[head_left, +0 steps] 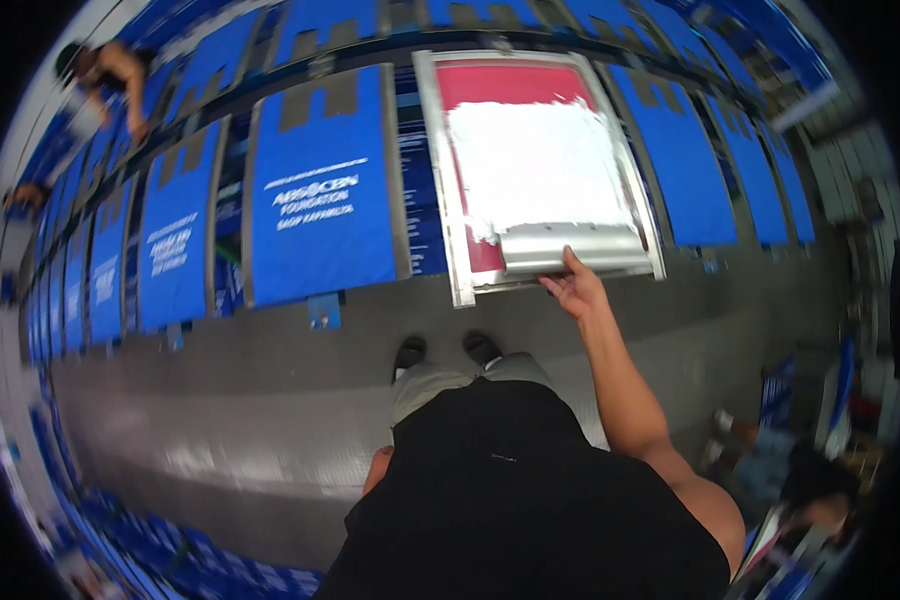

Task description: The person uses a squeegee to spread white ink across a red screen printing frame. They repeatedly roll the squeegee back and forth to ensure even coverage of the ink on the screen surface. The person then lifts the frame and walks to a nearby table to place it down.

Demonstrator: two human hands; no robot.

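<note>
My right hand (577, 288) grips the near edge of a wide silver metal squeegee (570, 250), thumb on top and fingers curled toward its underside. The squeegee lies across the near end of a screen printing frame (449, 225) with a pale metal rim and red mesh. Thick white ink (530, 160) covers most of the mesh, with ragged edges; red shows at the far end and along the near left. My left hand (378, 468) is down beside my hip, mostly hidden by my black shirt, so its fingers cannot be made out.
Blue printed fabric panels (320, 225) lie on boards along the long table, left and right of the frame, with another row behind. A person (115, 80) reaches over the table at far left. Another person (800, 480) is behind me at right. Blue panels (200, 560) line the lower left.
</note>
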